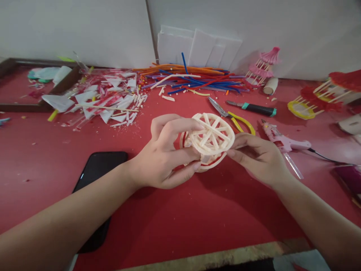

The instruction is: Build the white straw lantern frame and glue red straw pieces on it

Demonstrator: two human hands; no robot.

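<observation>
Both hands hold a small cream-coloured craft wheel piece (pixel 213 132) above the red table. Its round top has spokes crossing at the middle, and below it shows a second ring with a red line. My left hand (pixel 166 150) grips it from the left, fingers spread over the rim and side. On the right, my right hand (pixel 256 154) pinches the lower right edge between thumb and fingers. What lies inside the piece is partly hidden by the spokes and fingers.
Beyond the hands lie yellow-handled scissors (pixel 239 121), a craft knife (pixel 254 108) and a pink glue gun (pixel 284 141). Pipe cleaners (pixel 194 77) and paper scraps (pixel 113 96) are heaped at the back. A phone (pixel 98 177) rests under the left forearm; tiered models (pixel 318 96) stand right.
</observation>
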